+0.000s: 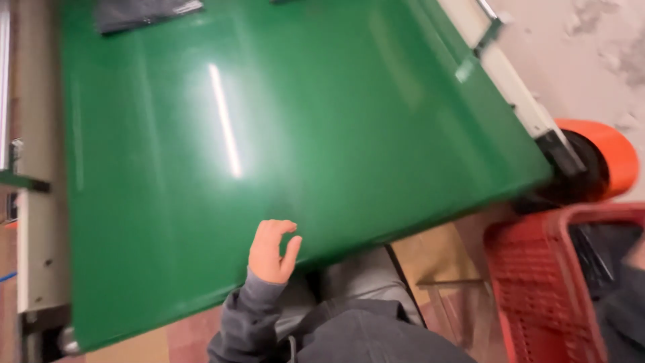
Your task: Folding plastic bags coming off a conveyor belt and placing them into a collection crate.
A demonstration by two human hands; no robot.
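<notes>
Green conveyor belt (322, 134), my left hand (272, 252) resting at its near edge.
Fingers loosely curled, nothing held; dark bag (144, 13) well apart up-belt; right hand (638, 255) over red basket (537, 282), grip unclear.

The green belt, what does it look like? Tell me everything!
The green belt is a wide, smooth, shiny sheet, probably rubber or plastic, reflecting a strip of light. It runs slantwise between pale side rails. A dark flat item lies at its far end. A hand with curled fingers hovers at its near edge; contact is unclear.
</notes>
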